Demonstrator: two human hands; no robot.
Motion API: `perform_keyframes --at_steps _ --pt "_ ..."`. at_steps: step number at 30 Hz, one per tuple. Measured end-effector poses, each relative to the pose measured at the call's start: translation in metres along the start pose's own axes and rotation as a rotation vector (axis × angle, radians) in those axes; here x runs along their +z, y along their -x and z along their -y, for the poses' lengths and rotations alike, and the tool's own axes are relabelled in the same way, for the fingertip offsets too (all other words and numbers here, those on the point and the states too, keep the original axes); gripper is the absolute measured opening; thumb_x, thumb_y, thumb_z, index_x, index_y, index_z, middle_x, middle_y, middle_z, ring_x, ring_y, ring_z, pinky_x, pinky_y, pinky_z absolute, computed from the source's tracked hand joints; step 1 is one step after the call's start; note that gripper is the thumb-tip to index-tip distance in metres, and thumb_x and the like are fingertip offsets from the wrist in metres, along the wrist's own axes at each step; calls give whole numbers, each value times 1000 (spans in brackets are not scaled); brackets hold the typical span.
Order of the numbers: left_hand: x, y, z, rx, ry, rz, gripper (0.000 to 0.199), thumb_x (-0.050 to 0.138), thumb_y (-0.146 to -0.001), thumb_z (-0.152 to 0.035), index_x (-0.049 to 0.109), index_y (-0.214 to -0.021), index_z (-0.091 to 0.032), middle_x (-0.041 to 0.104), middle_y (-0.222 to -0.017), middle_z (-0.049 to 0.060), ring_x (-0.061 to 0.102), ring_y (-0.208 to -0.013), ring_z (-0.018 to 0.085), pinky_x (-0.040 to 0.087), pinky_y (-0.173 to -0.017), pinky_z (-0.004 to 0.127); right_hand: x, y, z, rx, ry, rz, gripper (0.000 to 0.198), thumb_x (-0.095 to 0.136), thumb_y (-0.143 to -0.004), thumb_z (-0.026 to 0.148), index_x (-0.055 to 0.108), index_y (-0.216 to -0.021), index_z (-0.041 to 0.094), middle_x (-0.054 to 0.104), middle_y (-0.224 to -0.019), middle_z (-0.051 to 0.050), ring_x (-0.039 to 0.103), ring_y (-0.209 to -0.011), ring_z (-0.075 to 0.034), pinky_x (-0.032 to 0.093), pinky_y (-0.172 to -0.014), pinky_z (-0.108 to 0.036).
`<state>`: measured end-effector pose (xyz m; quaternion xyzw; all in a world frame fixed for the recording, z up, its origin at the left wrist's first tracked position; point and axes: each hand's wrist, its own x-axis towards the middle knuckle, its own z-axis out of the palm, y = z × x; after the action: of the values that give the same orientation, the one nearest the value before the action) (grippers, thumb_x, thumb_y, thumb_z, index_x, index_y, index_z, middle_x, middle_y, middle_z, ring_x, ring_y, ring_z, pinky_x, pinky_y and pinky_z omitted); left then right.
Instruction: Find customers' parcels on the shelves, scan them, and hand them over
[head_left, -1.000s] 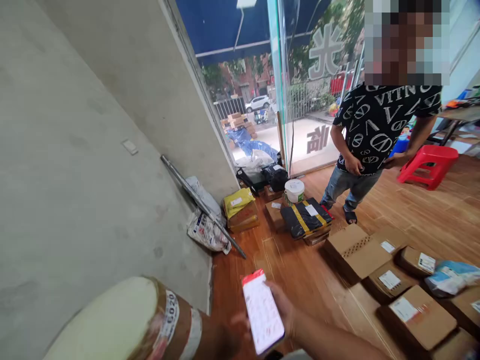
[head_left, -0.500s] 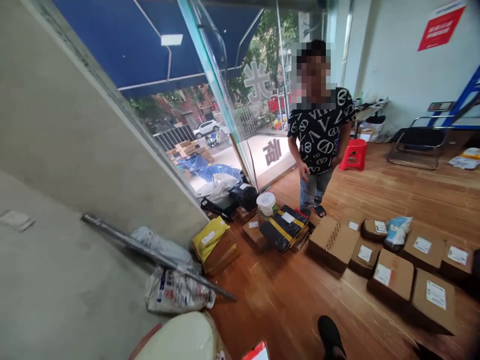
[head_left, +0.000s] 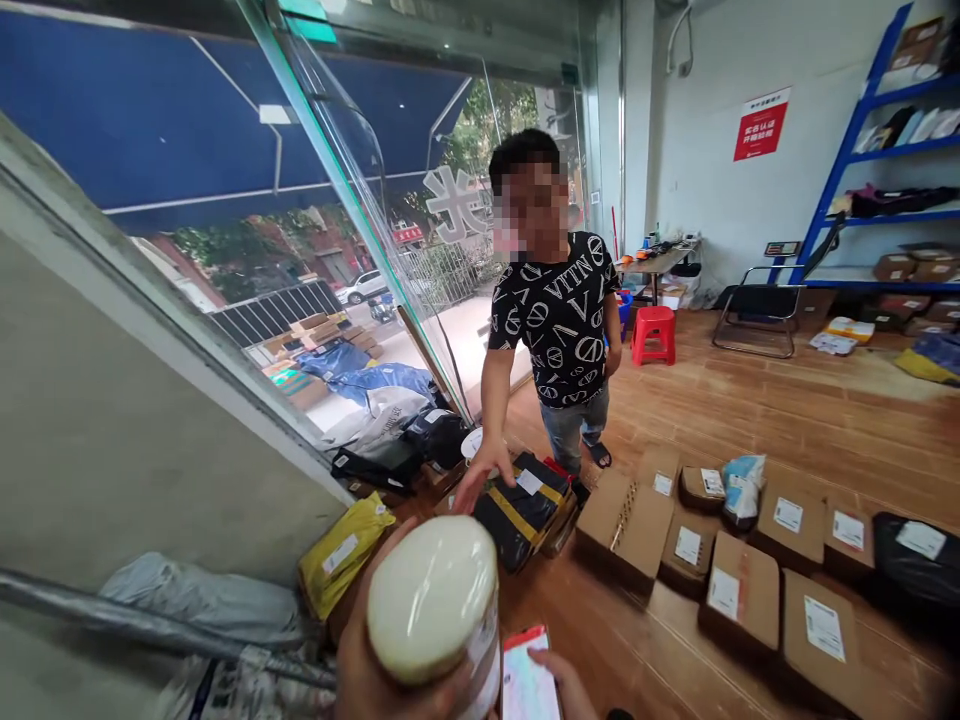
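A round tub with a cream-white lid (head_left: 431,595) fills the lower middle of the view, held out in front of me. My left hand (head_left: 356,650) is wrapped around its side, fingers closed on it. Its label side is mostly hidden. Just right of it, my right hand (head_left: 568,688) grips a smartphone (head_left: 529,680) with a lit screen and red top, thumb over the edge. A person (head_left: 555,330) in a black patterned T-shirt faces me. That person's outstretched hand (head_left: 487,468) is just beyond the tub; whether it touches the tub, I cannot tell.
Labelled cardboard boxes (head_left: 739,590) stand in rows at right. A black parcel with yellow tape (head_left: 517,510) and a yellow bag (head_left: 345,550) lie ahead. A grey pole (head_left: 150,620) slants across the lower left. Further back are a red stool (head_left: 654,335) and blue shelving (head_left: 832,180).
My left hand has raised the tub up and toward the person. The person has stepped nearer and stretched an arm out. The phone and my right hand show more, and my view has swung right.
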<state>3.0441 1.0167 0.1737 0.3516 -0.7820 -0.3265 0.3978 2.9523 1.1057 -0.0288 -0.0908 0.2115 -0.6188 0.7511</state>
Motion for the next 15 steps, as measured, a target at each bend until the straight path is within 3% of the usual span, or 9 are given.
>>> perform_keyframes --at_steps 3,6,10,15 --pt "43 -52 4 135 208 137 93 77 -53 -33 40 -137 -23 55 -132 11 53 -121 35 43 -105 49 -28 -20 31 22 -199 -92 56 43 -86 64 65 -76 14 69 -70 -6 67 -65 -18 53 -74 -36" --pt "83 -90 1 223 207 260 94 80 -54 -32 38 -138 -18 53 -133 13 50 -124 32 38 -109 45 -48 -27 64 -18 -286 -154 50 46 -81 61 67 -77 15 71 -69 -7 67 -62 -17 53 -74 -33" --pt "134 -117 -6 281 125 364 97 82 -55 -33 36 -139 -18 53 -132 12 51 -122 29 38 -108 40 -70 -11 100 -40 -277 -169 49 50 -83 57 67 -85 11 71 -70 -10 68 -62 -20 53 -70 -34" --pt "186 -147 -5 178 65 350 96 82 -59 -39 35 -141 -22 51 -136 10 49 -124 28 38 -107 40 -101 29 139 -112 -243 -292 61 37 -91 64 65 -90 10 73 -78 -12 70 -68 -22 55 -70 -37"
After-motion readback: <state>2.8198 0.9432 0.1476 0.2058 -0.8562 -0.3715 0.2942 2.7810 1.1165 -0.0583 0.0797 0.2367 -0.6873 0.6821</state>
